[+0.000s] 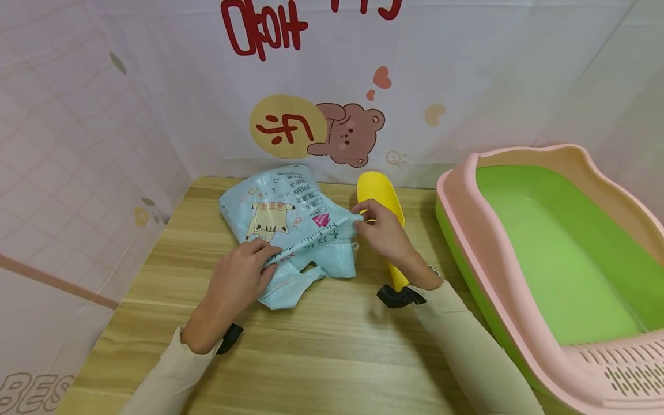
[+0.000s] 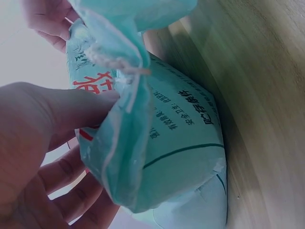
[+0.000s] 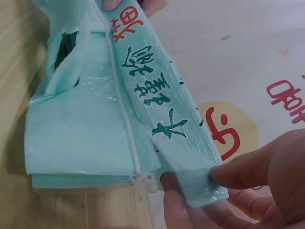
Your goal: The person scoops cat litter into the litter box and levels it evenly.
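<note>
Pinching blue bag, fingers of both hands, yellow scoop partly covered, pink-rimmed tub

Both forearms reach forward in cream sleeves. The left hand pinches with its thumb against bent fingers; the right hand, slightly farther forward, pinches likewise.

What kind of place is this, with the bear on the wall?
Probably an indoor corner set up around a table: there's a wood-grained table, a creased wall covering with a cartoon bear, and what looks like a pink-and-green cat litter tray.
</note>
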`<state>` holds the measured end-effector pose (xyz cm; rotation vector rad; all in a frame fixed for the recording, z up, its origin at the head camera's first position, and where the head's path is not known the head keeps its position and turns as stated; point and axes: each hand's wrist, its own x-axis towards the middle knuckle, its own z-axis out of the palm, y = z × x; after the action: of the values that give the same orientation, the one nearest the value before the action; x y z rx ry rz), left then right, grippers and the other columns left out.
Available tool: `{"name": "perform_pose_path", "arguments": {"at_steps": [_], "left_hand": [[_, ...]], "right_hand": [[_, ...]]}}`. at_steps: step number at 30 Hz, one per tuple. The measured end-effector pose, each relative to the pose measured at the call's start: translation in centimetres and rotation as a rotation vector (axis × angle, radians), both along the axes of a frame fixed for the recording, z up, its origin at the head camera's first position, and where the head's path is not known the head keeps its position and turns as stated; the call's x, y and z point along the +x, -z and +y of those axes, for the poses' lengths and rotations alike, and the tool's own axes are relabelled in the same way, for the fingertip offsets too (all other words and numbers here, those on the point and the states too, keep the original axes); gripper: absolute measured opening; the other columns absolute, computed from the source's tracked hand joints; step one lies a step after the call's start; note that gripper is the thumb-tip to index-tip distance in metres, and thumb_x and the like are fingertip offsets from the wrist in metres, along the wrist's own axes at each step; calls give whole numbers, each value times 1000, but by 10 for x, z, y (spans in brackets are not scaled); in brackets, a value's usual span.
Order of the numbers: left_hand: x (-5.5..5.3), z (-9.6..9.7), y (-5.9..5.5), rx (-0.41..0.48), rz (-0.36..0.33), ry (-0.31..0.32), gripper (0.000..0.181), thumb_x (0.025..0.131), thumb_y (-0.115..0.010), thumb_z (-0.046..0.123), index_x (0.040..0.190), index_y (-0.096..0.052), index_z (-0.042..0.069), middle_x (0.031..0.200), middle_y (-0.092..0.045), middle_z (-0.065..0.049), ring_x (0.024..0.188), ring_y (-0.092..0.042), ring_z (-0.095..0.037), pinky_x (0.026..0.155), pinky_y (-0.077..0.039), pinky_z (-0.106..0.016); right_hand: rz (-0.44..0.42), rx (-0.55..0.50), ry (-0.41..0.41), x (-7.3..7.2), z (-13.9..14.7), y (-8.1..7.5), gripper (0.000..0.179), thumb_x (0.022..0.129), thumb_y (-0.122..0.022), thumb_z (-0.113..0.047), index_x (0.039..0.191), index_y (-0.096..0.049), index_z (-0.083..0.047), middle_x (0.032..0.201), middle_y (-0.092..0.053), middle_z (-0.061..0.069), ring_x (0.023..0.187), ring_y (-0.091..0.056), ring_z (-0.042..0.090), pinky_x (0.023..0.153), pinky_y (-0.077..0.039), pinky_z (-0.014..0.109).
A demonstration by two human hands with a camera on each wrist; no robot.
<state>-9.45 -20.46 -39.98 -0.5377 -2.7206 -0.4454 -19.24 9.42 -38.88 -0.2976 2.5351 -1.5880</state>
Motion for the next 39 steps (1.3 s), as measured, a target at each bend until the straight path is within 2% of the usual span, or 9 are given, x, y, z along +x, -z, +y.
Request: {"name": "perform_pose_path", "arguments": {"at_steps": [4, 7, 10, 12, 17, 22, 26, 30, 39], "left_hand": [[0, 0, -1, -1, 4, 3, 27, 89, -89, 2, 116, -84, 3, 108, -77, -11, 95, -75, -32, 70, -63, -50], [1, 1, -2, -7, 0, 1, 30, 89, -88, 2, 118, -83, 3, 109, -77, -12, 96, -75, -33, 70, -63, -50], [3, 2, -4, -20, -5, 4, 34, 88, -89, 3, 121, -82, 3, 111, -77, -12, 97, -75, -33, 70, -63, -50], [4, 3, -6, -33, -5, 12, 38, 87, -90, 4, 125, -81, 4, 114, -77, -12, 99, -75, -33, 69, -63, -49], [4, 10, -15, -94, 4, 47, 49, 88, -92, 8, 134, -77, 6, 120, -75, -12, 105, -73, -34, 75, -64, -48], [0, 19, -17, -169, 20, 87, 52, 91, -91, 12, 139, -72, 4, 121, -74, -13, 104, -72, -35, 79, -64, -46], [-4, 23, -17, -211, 47, 108, 50, 91, -92, 13, 136, -72, 3, 120, -74, -14, 102, -74, -35, 76, -64, -45], [-8, 26, -18, -275, 89, 130, 48, 91, -92, 18, 131, -71, 1, 118, -74, -16, 96, -75, -35, 71, -64, -45], [-12, 31, -20, -302, 143, 155, 42, 92, -91, 22, 122, -70, 1, 106, -74, -15, 80, -71, -33, 61, -60, -44]], "right_hand": [[-79, -92, 9, 0, -1, -3, 26, 108, -64, -6, 134, -66, -1, 111, -60, 18, 103, -65, 44, 96, -60, 52], [-114, -155, 12, -1, 0, -4, 25, 108, -64, -4, 133, -65, 0, 113, -60, 19, 101, -65, 39, 100, -59, 58], [-131, -205, 17, -1, 1, -5, 26, 107, -65, -3, 132, -66, 0, 116, -62, 20, 99, -65, 33, 97, -61, 54], [-139, -234, 20, -1, 3, -5, 26, 106, -66, -3, 132, -67, 0, 117, -66, 21, 98, -66, 33, 93, -63, 45], [-138, -283, -2, 2, 6, -10, 22, 106, -68, -6, 125, -73, 5, 117, -70, 21, 103, -68, 46, 87, -62, 31], [-88, -230, -64, 5, 8, -11, 28, 98, -77, -2, 125, -77, 4, 120, -73, 18, 99, -72, 35, 87, -60, 32], [36, -126, -99, 6, 6, -9, 36, 93, -80, 3, 129, -77, 2, 120, -77, 17, 90, -77, 30, 76, -60, 27], [153, -31, -85, 7, 4, -8, 33, 94, -82, 1, 127, -80, 0, 109, -80, 16, 83, -77, 29, 67, -57, 27], [202, 7, -61, 8, 4, -8, 21, 99, -82, -13, 117, -84, -4, 98, -82, 8, 84, -76, 25, 67, -55, 33]]}}
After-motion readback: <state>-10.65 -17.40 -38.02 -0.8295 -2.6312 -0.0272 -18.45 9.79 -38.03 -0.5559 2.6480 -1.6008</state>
